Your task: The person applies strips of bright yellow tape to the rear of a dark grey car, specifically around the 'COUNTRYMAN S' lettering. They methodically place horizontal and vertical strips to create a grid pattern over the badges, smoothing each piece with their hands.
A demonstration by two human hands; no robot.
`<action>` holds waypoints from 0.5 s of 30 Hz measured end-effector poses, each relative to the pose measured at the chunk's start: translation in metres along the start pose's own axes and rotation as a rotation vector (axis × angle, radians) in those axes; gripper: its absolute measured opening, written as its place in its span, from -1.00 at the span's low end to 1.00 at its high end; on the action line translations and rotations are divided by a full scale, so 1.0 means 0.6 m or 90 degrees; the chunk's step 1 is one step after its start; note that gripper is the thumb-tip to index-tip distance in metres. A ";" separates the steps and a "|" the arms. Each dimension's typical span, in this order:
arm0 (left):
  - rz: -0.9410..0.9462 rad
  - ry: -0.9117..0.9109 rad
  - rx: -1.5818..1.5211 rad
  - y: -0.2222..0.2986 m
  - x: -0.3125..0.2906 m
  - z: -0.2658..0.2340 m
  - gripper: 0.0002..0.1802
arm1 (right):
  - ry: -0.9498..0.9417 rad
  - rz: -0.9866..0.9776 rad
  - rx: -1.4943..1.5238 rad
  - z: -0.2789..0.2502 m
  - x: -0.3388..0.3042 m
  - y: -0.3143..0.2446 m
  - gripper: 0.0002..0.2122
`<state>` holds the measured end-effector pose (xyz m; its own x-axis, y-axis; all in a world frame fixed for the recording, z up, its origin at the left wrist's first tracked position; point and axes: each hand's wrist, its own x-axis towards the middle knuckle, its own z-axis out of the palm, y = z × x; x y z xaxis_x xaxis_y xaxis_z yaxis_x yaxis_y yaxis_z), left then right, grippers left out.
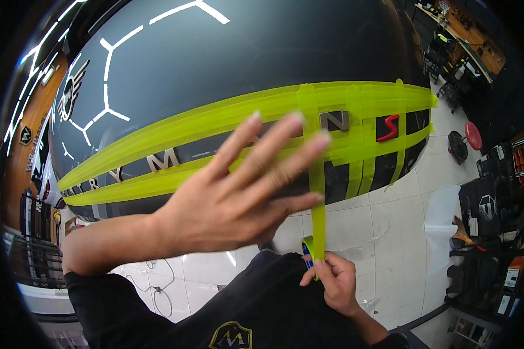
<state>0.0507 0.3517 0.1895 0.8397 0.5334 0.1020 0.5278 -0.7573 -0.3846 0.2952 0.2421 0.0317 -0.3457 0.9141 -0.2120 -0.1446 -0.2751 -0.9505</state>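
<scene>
My left hand (pixel 230 195) reaches across a dark glossy car panel (pixel 262 52), fingers stretched and spread. Its fingertips lie over the yellow-green masking tape, and the thumb tip is at a hanging tape strip (pixel 318 227); whether they press on it I cannot tell. Below the panel edge, my right hand (pixel 337 282) pinches this strip beside its roll of tape (pixel 307 251). Long tape bands (pixel 122 145) run above and below raised metallic letters (pixel 163 159). Short strips (pixel 368 139) cross them near a red letter (pixel 388 128). My left hand hides part of the lettering.
A winged badge (pixel 73 92) sits at the panel's left. On the right stand a round red-topped stool (pixel 472 135), dark tool cases (pixel 486 200) and a workbench (pixel 457 38). A cable (pixel 157 288) lies on the tiled floor (pixel 399 232).
</scene>
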 end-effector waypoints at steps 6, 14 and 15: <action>0.061 -0.016 0.023 0.045 -0.023 0.035 -0.45 | -0.045 -0.018 0.118 0.003 0.027 0.014 -0.73; -0.055 -0.024 -0.060 0.038 -0.003 -0.020 -0.14 | -0.129 -0.019 0.139 -0.011 0.044 0.023 -0.75; -0.061 -0.032 -0.054 0.037 -0.001 -0.014 -0.13 | -0.143 -0.015 0.142 -0.015 0.044 0.024 -0.75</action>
<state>0.0629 0.3315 0.1889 0.7782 0.6217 0.0887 0.6165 -0.7294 -0.2964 0.2922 0.2646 0.0103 -0.5319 0.8395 -0.1110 -0.3468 -0.3355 -0.8759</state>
